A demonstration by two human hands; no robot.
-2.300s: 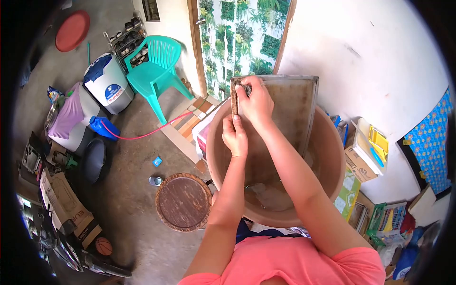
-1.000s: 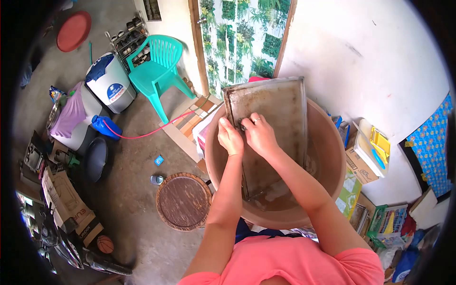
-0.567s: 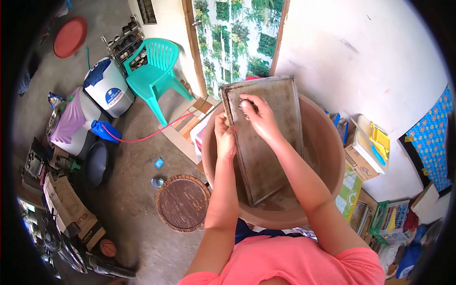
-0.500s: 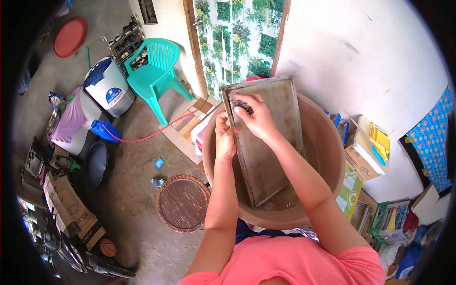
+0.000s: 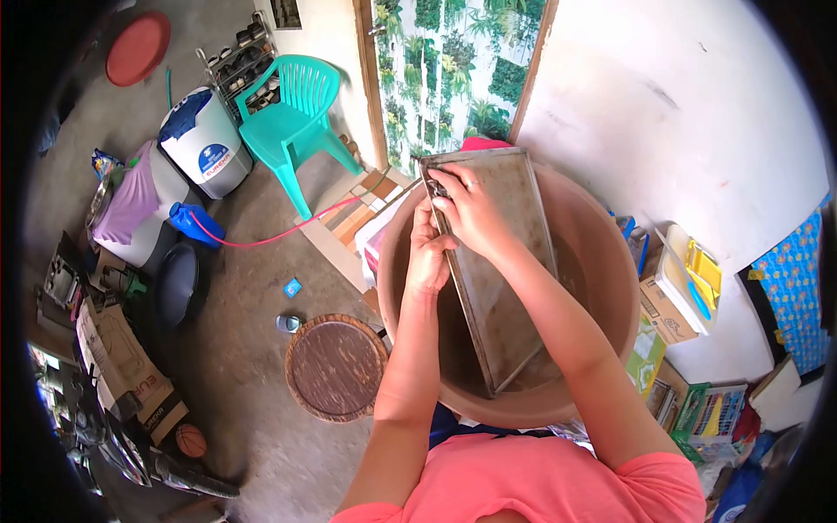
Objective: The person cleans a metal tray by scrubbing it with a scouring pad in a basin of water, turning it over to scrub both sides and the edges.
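Note:
A worn rectangular metal tray (image 5: 514, 261) stands tilted inside a large brown tub (image 5: 615, 288). Its left edge is gripped by my left hand (image 5: 429, 253), fingers wrapped round the rim. My right hand (image 5: 471, 209) is closed on a dark scrubber (image 5: 438, 188), mostly hidden by the fingers, and presses it against the tray's upper left edge. Some water shows in the tub below the tray, to its right.
Left of the tub are a round wooden stool (image 5: 336, 368), a green plastic chair (image 5: 292, 122) and a pink hose (image 5: 288, 228) on the floor. Boxes (image 5: 667, 309) and baskets (image 5: 715, 410) stand at the right, by the wall.
My right hand has moved with the scrubber from the tray's face to its left edge. The tray has turned, looking narrower. The whole view has shifted slightly.

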